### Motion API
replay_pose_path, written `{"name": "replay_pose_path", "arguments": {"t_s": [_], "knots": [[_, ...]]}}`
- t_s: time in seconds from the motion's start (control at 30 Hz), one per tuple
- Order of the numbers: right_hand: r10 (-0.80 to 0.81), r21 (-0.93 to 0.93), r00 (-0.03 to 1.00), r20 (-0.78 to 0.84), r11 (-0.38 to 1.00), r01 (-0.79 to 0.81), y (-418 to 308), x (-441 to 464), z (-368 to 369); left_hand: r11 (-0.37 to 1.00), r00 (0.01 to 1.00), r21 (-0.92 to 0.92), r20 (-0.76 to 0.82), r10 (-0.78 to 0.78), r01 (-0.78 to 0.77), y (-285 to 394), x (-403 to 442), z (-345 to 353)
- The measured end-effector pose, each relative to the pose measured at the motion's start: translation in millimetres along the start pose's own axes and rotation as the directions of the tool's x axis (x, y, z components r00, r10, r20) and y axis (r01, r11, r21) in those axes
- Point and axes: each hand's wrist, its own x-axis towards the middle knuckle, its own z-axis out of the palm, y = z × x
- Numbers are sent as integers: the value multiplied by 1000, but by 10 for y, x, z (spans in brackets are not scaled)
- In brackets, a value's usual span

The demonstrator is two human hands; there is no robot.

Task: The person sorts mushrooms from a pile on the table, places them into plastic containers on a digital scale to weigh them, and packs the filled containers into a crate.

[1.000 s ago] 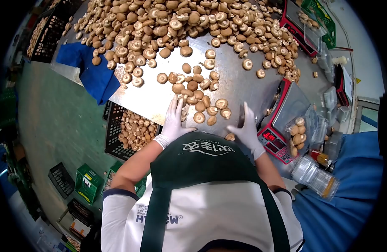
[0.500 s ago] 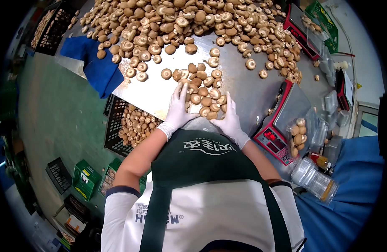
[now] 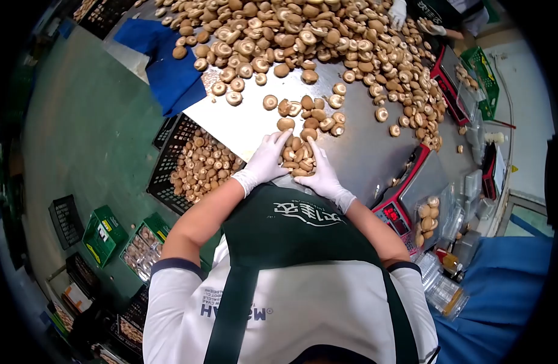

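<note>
A tight cluster of brown shiitake mushrooms [image 3: 298, 153] sits between my two white-gloved hands at the table's near edge. My left hand [image 3: 265, 161] curves round its left side, fingers forward and thumb toward me. From the right, my right hand [image 3: 322, 175] cups the same cluster, thumb low and fingers along it. Something clear, perhaps plastic, shows just below the cluster, partly hidden by the hands. Several loose mushrooms [image 3: 318, 114] lie just beyond my fingertips on the metal table [image 3: 357, 142].
A large mushroom pile [image 3: 291, 36] covers the far table. A black crate of mushrooms [image 3: 160, 176] stands below left. At right are a red scale [image 3: 393, 212] and clear plastic tubs [image 3: 439, 285]. A blue cloth [image 3: 163, 60] lies left; a co-worker's gloved hand [image 3: 398, 13] is at the far right.
My hands have come closer together, squeezing part of the loose mushrooms into a compact cluster. The view has shifted, and a co-worker's hands now show at the far side.
</note>
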Motion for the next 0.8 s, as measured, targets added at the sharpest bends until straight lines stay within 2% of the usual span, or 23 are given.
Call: {"name": "replay_pose_path", "arguments": {"t_s": [0.07, 0.17, 0.2, 0.23, 0.3, 0.33, 0.37, 0.4, 0.43, 0.47, 0.5, 0.57, 0.6, 0.63, 0.7, 0.8], "knots": [[-61, -81, 997, 51, 995, 65, -76, 104, 115, 999, 999, -9, -30, -42, 42, -81, -166, -93], [-69, -32, 976, 206, 996, 78, -290, 299, 274, 994, 982, -28, -154, -106, 103, -223, -432, -227], [-72, -32, 963, 259, 996, 83, -389, 368, 348, 991, 973, 15, -193, -130, 135, -284, -552, -287], [-79, -61, 951, 299, 993, 101, -506, 439, 443, 979, 957, -4, -207, -201, 204, -339, -681, -364], [-116, 2, 910, 398, 992, 125, -737, 605, 699, 951, 909, -40, -283, -305, 307, -511, -978, -507], [-144, 11, 884, 445, 988, 155, -848, 689, 848, 944, 879, -63, -349, -325, 324, -598, -1145, -574], [-169, 21, 857, 487, 983, 182, -961, 776, 1011, 904, 836, -133, -345, -427, 407, -684, -1319, -651], [-292, 60, 833, 469, 952, 299, -1125, 879, 1347, 826, 740, -313, -371, -561, 469, -836, -1590, -718], [-205, 20, 820, 534, 973, 230, -1363, 895, 1334, 732, 652, -489, -364, -665, 474, -1020, -1774, -701], [-230, -6, 813, 534, 961, 276, -1472, 897, 1373, 720, 608, -424, -389, -692, 550, -1214, -1958, -669], [-239, -51, 819, 522, 950, 310, -1509, 906, 1350, 708, 582, -361, -406, -705, 607, -1354, -2054, -626], [-274, -18, 859, 433, 950, 312, -1488, 910, 1214, 685, 563, -131, -471, -679, 717, -1330, -2084, -658], [-278, 11, 888, 366, 956, 294, -1491, 894, 1067, 717, 581, -145, -489, -651, 681, -1226, -2002, -642], [-214, 85, 922, 321, 977, 197, -1454, 880, 907, 744, 591, -158, -511, -624, 649, -1121, -1914, -669], [-91, 260, 964, 249, 965, 24, -1296, 816, 542, 855, 703, -124, -516, -489, 503, -828, -1578, -674], [24, 339, 987, -156, 940, 31, -719, 599, 135, 951, 866, -21, -407, -291, 309, -532, -1021, -560]]}}
